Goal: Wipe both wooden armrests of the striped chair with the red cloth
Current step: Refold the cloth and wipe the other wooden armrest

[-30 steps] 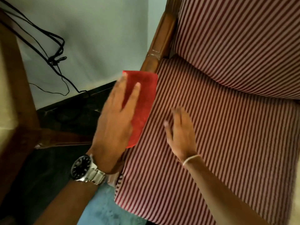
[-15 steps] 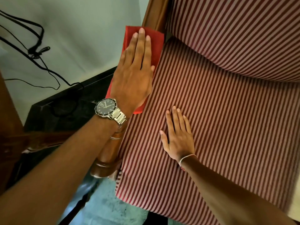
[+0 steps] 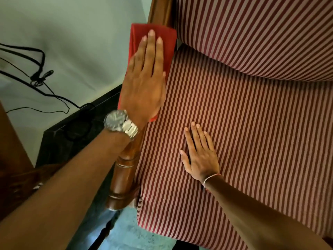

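Pressing down flat, my left hand (image 3: 144, 83) lies on the red cloth (image 3: 167, 44) with fingers straight and together, palm pinning the fabric to the wooden armrest (image 3: 124, 177) rather than gripping it. The cloth covers the far stretch of that armrest, next to the striped back cushion (image 3: 261, 33), and its near corner peeks out by my wrist. A metal wristwatch (image 3: 120, 122) sits on that wrist. The armrest's turned, rounded front end shows bare below my forearm. My right hand (image 3: 200, 154) rests open, palm down, fingers slightly spread, on the striped seat cushion (image 3: 252, 132), holding nothing; a thin band (image 3: 210, 178) circles its wrist. Black cables (image 3: 36, 74) hang against the pale wall to the left.
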`<action>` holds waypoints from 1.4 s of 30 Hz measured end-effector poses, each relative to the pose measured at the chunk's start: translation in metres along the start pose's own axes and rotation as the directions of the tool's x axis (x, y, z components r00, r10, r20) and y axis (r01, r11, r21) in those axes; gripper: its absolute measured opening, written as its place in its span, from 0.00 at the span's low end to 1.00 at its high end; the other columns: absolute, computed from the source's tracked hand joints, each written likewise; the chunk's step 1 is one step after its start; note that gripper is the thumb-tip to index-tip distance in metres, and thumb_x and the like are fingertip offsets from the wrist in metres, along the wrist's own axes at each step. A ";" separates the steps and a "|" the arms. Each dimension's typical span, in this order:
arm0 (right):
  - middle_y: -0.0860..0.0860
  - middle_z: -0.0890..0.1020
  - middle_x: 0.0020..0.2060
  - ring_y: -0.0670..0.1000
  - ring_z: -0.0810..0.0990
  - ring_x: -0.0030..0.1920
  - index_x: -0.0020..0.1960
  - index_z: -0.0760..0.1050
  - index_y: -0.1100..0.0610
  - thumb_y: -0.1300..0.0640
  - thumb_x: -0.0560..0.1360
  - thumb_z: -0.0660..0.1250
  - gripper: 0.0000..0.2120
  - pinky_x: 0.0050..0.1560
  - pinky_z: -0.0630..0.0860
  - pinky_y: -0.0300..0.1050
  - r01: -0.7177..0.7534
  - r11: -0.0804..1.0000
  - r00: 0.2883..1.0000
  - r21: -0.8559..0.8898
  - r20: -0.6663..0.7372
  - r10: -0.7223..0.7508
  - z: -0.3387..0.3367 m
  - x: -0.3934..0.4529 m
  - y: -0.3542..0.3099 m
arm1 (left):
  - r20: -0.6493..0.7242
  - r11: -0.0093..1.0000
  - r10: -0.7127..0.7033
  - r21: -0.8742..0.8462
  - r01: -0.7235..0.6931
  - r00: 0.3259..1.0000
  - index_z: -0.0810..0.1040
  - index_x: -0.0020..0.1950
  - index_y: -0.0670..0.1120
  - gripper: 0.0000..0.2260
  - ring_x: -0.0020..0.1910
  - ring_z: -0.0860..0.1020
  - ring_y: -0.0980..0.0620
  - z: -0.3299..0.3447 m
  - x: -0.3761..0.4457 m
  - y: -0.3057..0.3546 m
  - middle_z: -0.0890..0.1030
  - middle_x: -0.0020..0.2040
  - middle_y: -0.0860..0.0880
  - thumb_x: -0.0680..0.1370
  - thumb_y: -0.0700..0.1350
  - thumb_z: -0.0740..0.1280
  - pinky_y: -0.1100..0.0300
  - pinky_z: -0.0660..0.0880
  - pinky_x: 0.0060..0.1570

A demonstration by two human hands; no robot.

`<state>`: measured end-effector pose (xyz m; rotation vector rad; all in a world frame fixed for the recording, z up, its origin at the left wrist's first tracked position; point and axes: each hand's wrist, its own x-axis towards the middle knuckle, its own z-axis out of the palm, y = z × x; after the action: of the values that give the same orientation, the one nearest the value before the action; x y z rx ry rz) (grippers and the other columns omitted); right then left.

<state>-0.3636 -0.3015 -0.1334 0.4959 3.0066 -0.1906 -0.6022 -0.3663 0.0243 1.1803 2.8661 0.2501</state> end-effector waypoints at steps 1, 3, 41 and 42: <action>0.59 0.55 0.83 0.57 0.52 0.84 0.83 0.52 0.57 0.40 0.84 0.46 0.33 0.84 0.49 0.56 0.002 1.000 1.000 0.000 0.003 -0.002 0.000 0.000 0.001 | -0.001 1.000 -0.012 -0.006 0.012 1.000 0.47 0.83 0.41 0.28 0.84 0.49 0.42 -0.001 0.005 0.001 0.49 0.84 0.40 0.85 0.48 0.49 0.44 0.52 0.83; 0.59 0.55 0.83 0.57 0.52 0.84 0.83 0.53 0.57 0.40 0.84 0.46 0.33 0.84 0.49 0.56 0.002 1.000 1.000 0.007 0.002 -0.002 -0.001 0.001 0.001 | 0.021 0.999 -0.029 -0.039 0.030 0.999 0.46 0.83 0.42 0.27 0.84 0.48 0.43 -0.002 -0.008 -0.001 0.49 0.85 0.41 0.86 0.48 0.49 0.43 0.54 0.82; 0.58 0.56 0.83 0.57 0.54 0.84 0.83 0.55 0.57 0.39 0.84 0.48 0.33 0.83 0.50 0.56 -0.021 1.000 1.000 -0.010 -0.016 0.021 -0.006 0.000 -0.003 | 0.100 0.999 0.028 0.028 -0.031 0.995 0.50 0.83 0.41 0.29 0.84 0.52 0.41 -0.008 -0.097 -0.007 0.53 0.84 0.40 0.84 0.46 0.53 0.42 0.54 0.82; 0.58 0.56 0.83 0.56 0.54 0.84 0.83 0.55 0.57 0.39 0.84 0.48 0.33 0.83 0.49 0.55 -0.020 1.000 1.000 -0.010 -0.018 0.020 -0.005 0.001 -0.002 | 0.100 0.999 0.042 0.024 -0.044 0.994 0.49 0.83 0.41 0.29 0.84 0.51 0.41 -0.010 -0.077 -0.006 0.52 0.84 0.40 0.84 0.46 0.53 0.42 0.53 0.82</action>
<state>-0.3654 -0.3028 -0.1280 0.5291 3.0175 -0.1695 -0.5526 -0.4255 0.0303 1.2232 2.7693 0.1510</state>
